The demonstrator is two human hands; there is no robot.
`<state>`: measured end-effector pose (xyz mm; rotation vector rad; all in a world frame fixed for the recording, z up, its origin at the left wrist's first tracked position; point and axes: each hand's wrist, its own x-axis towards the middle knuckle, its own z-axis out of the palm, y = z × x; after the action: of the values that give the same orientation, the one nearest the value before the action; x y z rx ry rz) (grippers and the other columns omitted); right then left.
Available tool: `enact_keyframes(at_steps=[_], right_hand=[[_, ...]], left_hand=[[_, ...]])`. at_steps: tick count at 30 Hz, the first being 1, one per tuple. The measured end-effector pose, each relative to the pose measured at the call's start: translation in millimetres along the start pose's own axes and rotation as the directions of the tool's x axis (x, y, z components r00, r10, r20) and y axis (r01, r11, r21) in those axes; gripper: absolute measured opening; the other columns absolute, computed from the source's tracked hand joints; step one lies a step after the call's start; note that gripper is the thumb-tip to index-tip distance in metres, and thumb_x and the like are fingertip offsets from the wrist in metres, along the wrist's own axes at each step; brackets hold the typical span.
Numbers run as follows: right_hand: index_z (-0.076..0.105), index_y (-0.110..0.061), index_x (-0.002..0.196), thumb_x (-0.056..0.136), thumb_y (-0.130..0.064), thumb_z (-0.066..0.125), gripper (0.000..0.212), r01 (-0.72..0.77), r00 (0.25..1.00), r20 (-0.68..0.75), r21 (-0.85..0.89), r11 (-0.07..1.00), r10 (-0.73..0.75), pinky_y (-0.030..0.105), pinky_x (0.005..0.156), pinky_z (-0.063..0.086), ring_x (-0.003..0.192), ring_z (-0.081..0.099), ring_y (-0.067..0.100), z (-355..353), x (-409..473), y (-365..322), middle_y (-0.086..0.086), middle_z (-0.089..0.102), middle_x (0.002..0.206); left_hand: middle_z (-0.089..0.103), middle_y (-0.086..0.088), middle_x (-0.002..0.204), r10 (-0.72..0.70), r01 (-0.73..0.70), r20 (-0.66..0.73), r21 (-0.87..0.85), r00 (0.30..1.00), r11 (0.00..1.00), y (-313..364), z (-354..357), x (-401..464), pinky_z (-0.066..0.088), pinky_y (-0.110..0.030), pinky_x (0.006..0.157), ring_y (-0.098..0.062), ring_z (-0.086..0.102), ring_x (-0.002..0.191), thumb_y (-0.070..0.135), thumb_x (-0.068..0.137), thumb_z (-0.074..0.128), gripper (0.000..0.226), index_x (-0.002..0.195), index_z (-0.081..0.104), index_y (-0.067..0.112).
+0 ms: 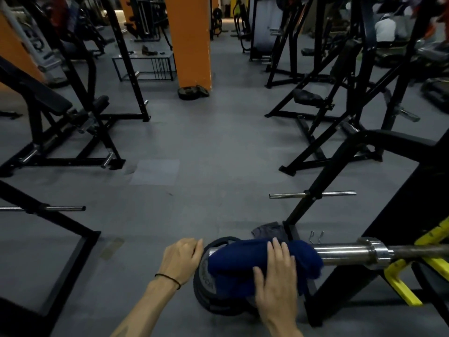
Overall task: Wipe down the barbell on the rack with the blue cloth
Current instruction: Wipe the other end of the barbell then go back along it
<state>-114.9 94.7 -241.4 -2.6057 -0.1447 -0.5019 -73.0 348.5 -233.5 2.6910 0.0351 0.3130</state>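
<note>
The barbell [347,251] lies across the rack at lower right, its chrome sleeve pointing left and resting by yellow hooks [398,283]. A dark blue cloth [233,266] is draped over the sleeve's left end. My right hand [277,276] grips the cloth around the sleeve, fingers over the top and thumb in front. My left hand [181,259] hovers just left of the sleeve's end, fingers loosely curled, holding nothing. The sleeve's tip is hidden under the cloth.
Weight plates [206,288] lie stacked on the floor beneath the sleeve's end. A black rack upright [323,183] with a chrome peg [311,194] rises behind the bar. Benches and machine frames stand left and right. A grey rag [267,232] lies on the floor.
</note>
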Motion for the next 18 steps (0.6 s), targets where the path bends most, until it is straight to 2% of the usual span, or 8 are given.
enact_keyframes(at_steps=[2, 4, 7, 10, 13, 14, 16, 18], right_hand=[[0.022, -0.009, 0.162, 0.105, -0.054, 0.032, 0.073, 0.014, 0.998, 0.056, 0.067, 0.998, -0.017, 0.039, 0.128, 0.001, 0.158, 0.01, 0.025, 21.8, -5.6, -42.4, 0.002, 0.014, 0.171], [0.02, -0.011, 0.162, 0.106, -0.053, 0.035, 0.072, 0.253, 0.956, 0.136, 0.075, 0.965, -0.261, 0.036, 0.127, 0.004, 0.158, 0.012, 0.022, 34.9, -14.3, -70.8, 0.002, 0.014, 0.171], [0.029, -0.015, 0.161, 0.108, -0.047, 0.035, 0.062, 0.395, 0.912, 0.116, 0.006, 0.918, -0.393, 0.038, 0.126, 0.014, 0.155, 0.022, 0.019, 18.1, 2.3, -29.8, -0.003, 0.018, 0.17], [0.036, -0.012, 0.157, 0.107, -0.044, 0.033, 0.06, 0.143, 0.989, -0.031, -0.039, 0.989, -0.144, 0.043, 0.127, 0.014, 0.154, 0.026, 0.025, -3.4, 8.1, 24.1, -0.001, 0.022, 0.169], [0.034, -0.006, 0.157, 0.105, -0.047, 0.033, 0.066, -0.136, 0.986, -0.087, 0.093, 0.986, 0.144, 0.048, 0.127, 0.006, 0.156, 0.018, 0.029, 13.3, 5.1, -17.0, 0.005, 0.022, 0.168], [0.032, -0.006, 0.158, 0.104, -0.048, 0.036, 0.068, -0.089, 0.994, -0.051, 0.13, 0.987, 0.096, 0.046, 0.128, 0.004, 0.157, 0.015, 0.028, 23.6, 1.1, -44.3, 0.007, 0.023, 0.168], [0.029, -0.008, 0.159, 0.105, -0.049, 0.04, 0.069, 0.197, 0.976, 0.069, 0.111, 0.974, -0.205, 0.041, 0.127, 0.007, 0.157, 0.015, 0.023, 38.1, -12.7, -78.1, 0.006, 0.023, 0.169], [0.03, -0.011, 0.16, 0.107, -0.049, 0.038, 0.065, 0.379, 0.918, 0.116, 0.031, 0.925, -0.38, 0.04, 0.126, 0.015, 0.156, 0.02, 0.02, 32.4, -5.4, -56.4, 0.002, 0.022, 0.169]], left_hand=[[0.061, 0.003, 0.064, -0.04, 0.04, 0.011, 0.025, 0.999, 0.999, -5.5, -0.2, -3.3, 0.046, -0.037, 0.055, -0.019, 0.058, 0.06, 0.056, 0.096, 0.017, 0.07, 0.064, 0.062, 0.013], [0.053, 0.006, 0.06, -0.027, 0.027, -0.014, 0.028, 1.0, 0.999, -4.9, -0.7, -6.8, 0.039, -0.034, 0.053, -0.018, 0.054, 0.058, 0.055, 0.096, 0.018, 0.064, 0.062, 0.054, 0.015], [0.047, 0.008, 0.061, 0.027, -0.026, -0.065, 0.027, 0.998, 0.999, 0.6, -5.9, -5.3, 0.033, -0.031, 0.051, -0.019, 0.052, 0.059, 0.049, 0.098, 0.024, 0.053, 0.063, 0.048, 0.017], [0.048, 0.005, 0.065, 0.103, -0.096, -0.125, 0.059, 0.987, 0.994, 4.1, -9.1, -0.9, 0.034, -0.033, 0.048, -0.016, 0.048, 0.06, 0.039, 0.1, 0.032, 0.046, 0.065, 0.049, 0.016], [0.05, 0.003, 0.071, 0.11, -0.106, -0.149, 0.038, 0.983, 0.994, 2.4, -7.4, -2.8, 0.039, -0.033, 0.053, -0.017, 0.048, 0.063, 0.035, 0.101, 0.035, 0.04, 0.071, 0.054, 0.016], [0.051, 0.004, 0.074, 0.105, -0.103, -0.141, 0.025, 0.984, 0.994, 1.7, -6.8, -3.3, 0.043, -0.035, 0.057, -0.018, 0.049, 0.065, 0.035, 0.101, 0.035, 0.04, 0.075, 0.057, 0.016], [0.054, 0.005, 0.078, 0.095, -0.094, -0.121, 0.013, 0.988, 0.995, 1.8, -4.7, -4.6, 0.047, -0.036, 0.064, -0.018, 0.052, 0.069, 0.037, 0.102, 0.033, 0.039, 0.082, 0.061, 0.018], [0.056, 0.006, 0.082, 0.102, -0.102, -0.124, 0.01, 0.987, 0.995, 3.9, -4.9, -5.6, 0.049, -0.036, 0.066, -0.017, 0.055, 0.072, 0.038, 0.101, 0.034, 0.037, 0.087, 0.064, 0.019]])
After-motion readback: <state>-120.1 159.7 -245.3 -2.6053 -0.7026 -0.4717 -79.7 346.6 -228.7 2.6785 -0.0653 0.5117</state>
